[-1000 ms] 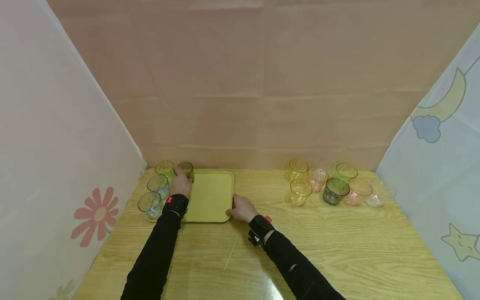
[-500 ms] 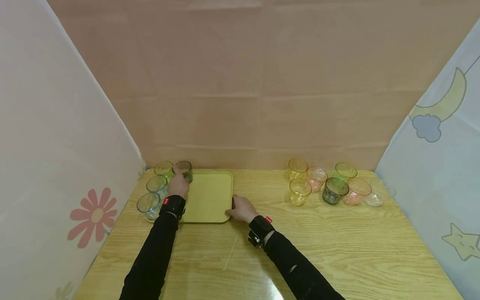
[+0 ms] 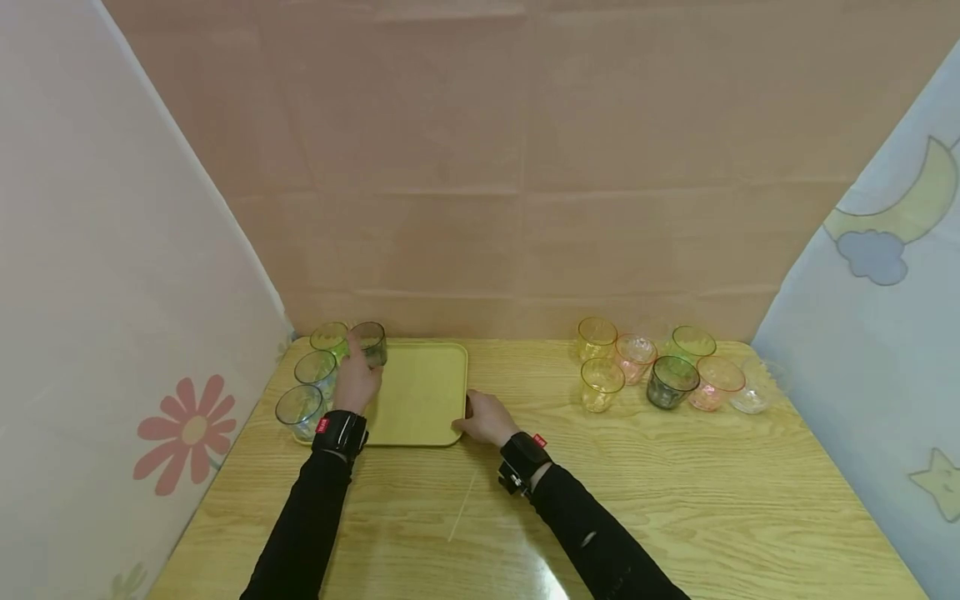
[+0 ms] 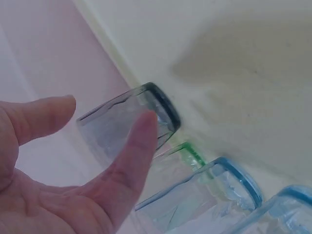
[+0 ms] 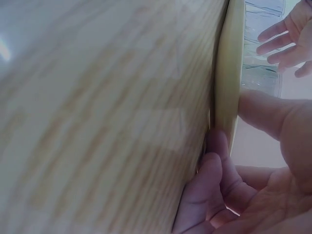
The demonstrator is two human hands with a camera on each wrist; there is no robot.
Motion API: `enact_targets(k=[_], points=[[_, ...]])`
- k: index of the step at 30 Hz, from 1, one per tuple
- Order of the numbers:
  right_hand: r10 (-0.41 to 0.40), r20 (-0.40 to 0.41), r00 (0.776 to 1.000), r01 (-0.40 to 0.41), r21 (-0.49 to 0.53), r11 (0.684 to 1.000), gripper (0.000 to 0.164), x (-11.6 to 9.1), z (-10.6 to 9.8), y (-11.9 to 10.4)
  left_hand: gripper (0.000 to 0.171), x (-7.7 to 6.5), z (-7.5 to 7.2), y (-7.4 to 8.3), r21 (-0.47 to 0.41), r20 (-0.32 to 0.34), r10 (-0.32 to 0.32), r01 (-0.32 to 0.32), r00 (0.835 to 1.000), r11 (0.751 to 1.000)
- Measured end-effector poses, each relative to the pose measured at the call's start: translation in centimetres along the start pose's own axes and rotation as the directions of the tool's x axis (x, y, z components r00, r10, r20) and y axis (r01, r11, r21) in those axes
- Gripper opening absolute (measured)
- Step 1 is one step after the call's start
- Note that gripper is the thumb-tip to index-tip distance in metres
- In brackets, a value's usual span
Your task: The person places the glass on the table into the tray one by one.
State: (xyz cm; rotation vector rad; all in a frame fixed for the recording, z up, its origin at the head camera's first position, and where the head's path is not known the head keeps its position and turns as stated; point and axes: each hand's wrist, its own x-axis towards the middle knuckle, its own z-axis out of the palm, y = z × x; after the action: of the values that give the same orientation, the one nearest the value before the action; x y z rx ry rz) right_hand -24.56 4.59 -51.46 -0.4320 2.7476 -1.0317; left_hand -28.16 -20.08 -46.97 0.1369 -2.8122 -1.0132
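Note:
My left hand [image 3: 356, 379] is over the left part of a yellow tray [image 3: 420, 396], just in front of a dark grey glass [image 3: 377, 352]. In the left wrist view its thumb and finger are spread apart, and the grey glass [image 4: 114, 119] stands upright beyond them. Left of that glass is a green glass [image 3: 326, 337], with two bluish glasses [image 3: 298, 410] nearer the front, all on the tray. My right hand [image 3: 489, 419] grips the tray's right edge. The right wrist view has the thumb on top of the tray rim [image 5: 229, 83] and curled fingers underneath.
On the right of the wooden table [image 3: 675, 500] stands a group of glasses: yellow [image 3: 602, 387], pink [image 3: 717, 387], green [image 3: 693, 342], dark grey [image 3: 672, 385] and clear [image 3: 750, 398]. A brown backdrop [image 3: 517, 208] closes the rear, with patterned cloth walls on both sides.
The left hand has drawn slightly back toward the front from the dark grey glass, which has shifted slightly left. The right hand keeps its grip on the tray edge.

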Motion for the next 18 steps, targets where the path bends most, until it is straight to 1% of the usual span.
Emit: enact_targets(k=[2,5,9,12,18], points=[[0.003,0.0,1.0,-0.003,0.006,1.0,0.028,-0.1,0.0,0.1,0.082,-0.5,-0.2,0.0,-0.023,0.012,0.011,-0.011,1.0,1.0],[-0.013,-0.014,1.0,0.013,0.025,1.0,0.024,-0.2,0.0,0.2,0.075,-1.2,-0.5,-0.1,-0.055,0.031,0.039,-0.037,0.999,0.998],[-0.032,-0.034,0.999,0.034,0.068,0.997,0.021,-0.5,-0.1,0.1,0.053,-2.2,-0.5,-0.5,-0.072,0.026,0.075,-0.073,0.997,0.995],[-0.028,-0.037,0.999,0.031,0.091,0.995,0.023,-0.7,-0.2,0.1,0.039,-2.9,-0.5,-0.8,-0.089,0.01,0.089,-0.088,0.996,0.992],[-0.024,-0.037,0.999,0.027,0.093,0.995,0.026,-0.8,-0.3,0.2,0.031,-4.2,-0.7,-1.2,-0.147,-0.061,0.098,-0.106,0.993,0.983]])
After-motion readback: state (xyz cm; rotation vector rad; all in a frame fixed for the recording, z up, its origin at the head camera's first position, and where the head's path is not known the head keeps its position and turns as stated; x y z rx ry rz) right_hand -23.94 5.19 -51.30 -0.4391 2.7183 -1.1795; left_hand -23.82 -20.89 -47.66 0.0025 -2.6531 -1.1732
